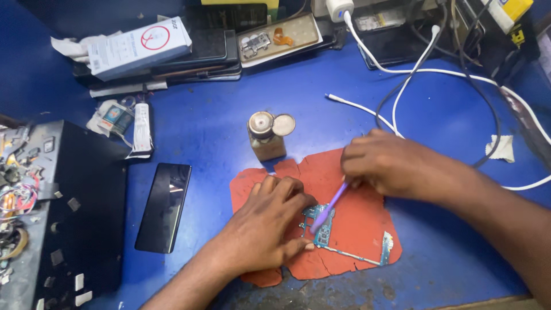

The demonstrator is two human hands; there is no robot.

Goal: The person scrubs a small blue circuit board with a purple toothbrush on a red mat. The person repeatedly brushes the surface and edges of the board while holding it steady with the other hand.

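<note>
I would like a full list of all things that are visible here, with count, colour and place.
circuit board: 1, blue-green, on the mat
mat: 1, red, torn, table centre
brush: 1, purple, tip on the board
bottle: 1, brownish, metal top, behind the mat
phone: 1, black, left of the mat
white box: 1, on the dark stack at the back left
cables: several, white and black, back right
black case: 1, far left
left hand: presses the board
right hand: holds the brush

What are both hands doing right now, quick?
Left hand: pressed down on the circuit board, pinning it to the red mat, gripping nothing.
Right hand: closed on the purple brush, whose tip touches the board.
</note>
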